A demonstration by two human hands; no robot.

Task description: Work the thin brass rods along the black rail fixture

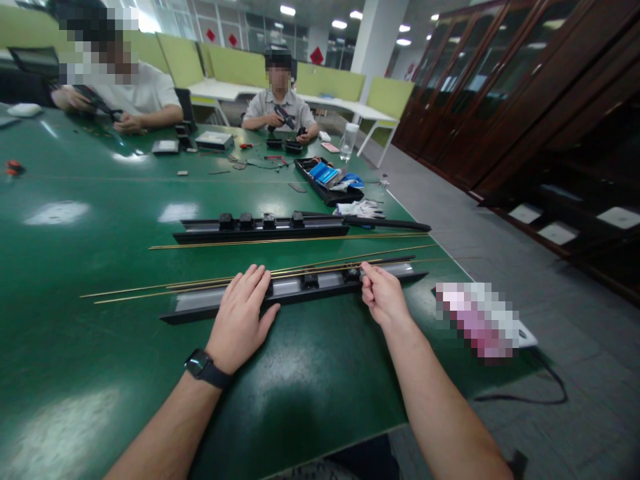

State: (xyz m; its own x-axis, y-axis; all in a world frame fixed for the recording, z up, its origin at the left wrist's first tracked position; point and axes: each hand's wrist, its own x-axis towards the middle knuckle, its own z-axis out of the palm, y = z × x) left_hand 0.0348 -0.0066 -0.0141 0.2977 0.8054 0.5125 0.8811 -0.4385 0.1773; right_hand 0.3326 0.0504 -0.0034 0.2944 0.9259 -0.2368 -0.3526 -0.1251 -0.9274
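Observation:
A long black channel rail (285, 288) with a silvery inside lies across the green table in front of me. Small black blocks (310, 279) sit in it. Several thin brass-coloured rods (200, 285) run along its far side. My left hand (243, 307) rests over the left half of the rail, fingers stretched out and lying across the rods, with a block partly hidden beside them. At the right part of the rail, my right hand (383, 292) is closed in a pinch by another black block (351, 272); what its fingertips hold is hidden.
Behind lies a second black rail (260, 230) with several blocks, and more rods. Further back are a black tray (333, 183) with blue packets, white gloves (360, 209) and a clear bottle (349, 141). Two people work across the table (125, 200). A blurred-out device with a cable (525, 333) lies right.

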